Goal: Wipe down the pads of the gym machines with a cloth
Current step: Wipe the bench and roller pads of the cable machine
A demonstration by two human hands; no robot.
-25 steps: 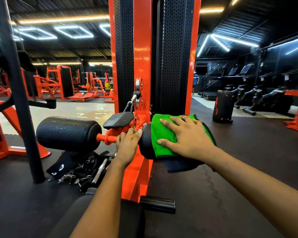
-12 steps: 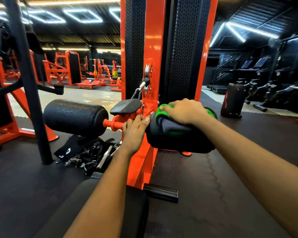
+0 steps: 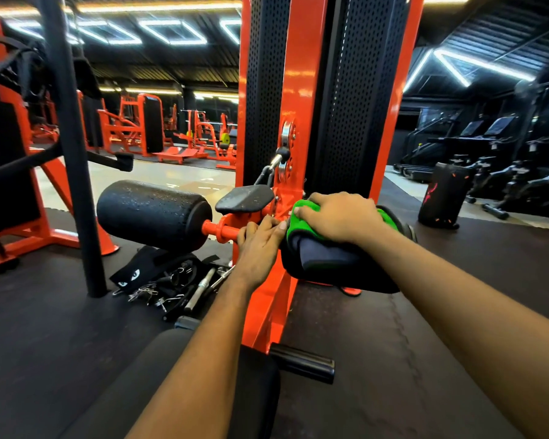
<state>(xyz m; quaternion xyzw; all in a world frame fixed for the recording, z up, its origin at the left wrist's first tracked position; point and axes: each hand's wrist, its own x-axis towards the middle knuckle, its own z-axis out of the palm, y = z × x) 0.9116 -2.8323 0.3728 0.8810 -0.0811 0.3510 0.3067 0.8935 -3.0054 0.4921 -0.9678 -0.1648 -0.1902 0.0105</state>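
Observation:
Two black foam roller pads stick out from an orange machine frame (image 3: 301,90). My right hand (image 3: 339,217) lies on top of the right roller pad (image 3: 346,277), its fingers curved over a green cloth (image 3: 298,223) whose dark side hangs down the pad's near face. My left hand (image 3: 260,239) grips the orange axle (image 3: 219,231) right beside that pad, thumb against the pad's end. The left roller pad (image 3: 152,213) is bare and carries a speckled sheen.
A black upright post (image 3: 70,153) stands at left. Cable handles and a steel bar (image 3: 171,280) lie on the rubber floor under the left pad. A black seat pad (image 3: 159,375) is below my arms, a black peg (image 3: 301,362) juts right. Black bag (image 3: 444,194) stands far right.
My right hand slid from the pad's near face up onto its top, dragging the cloth with it and curling its fingers. The left hand stayed on the axle.

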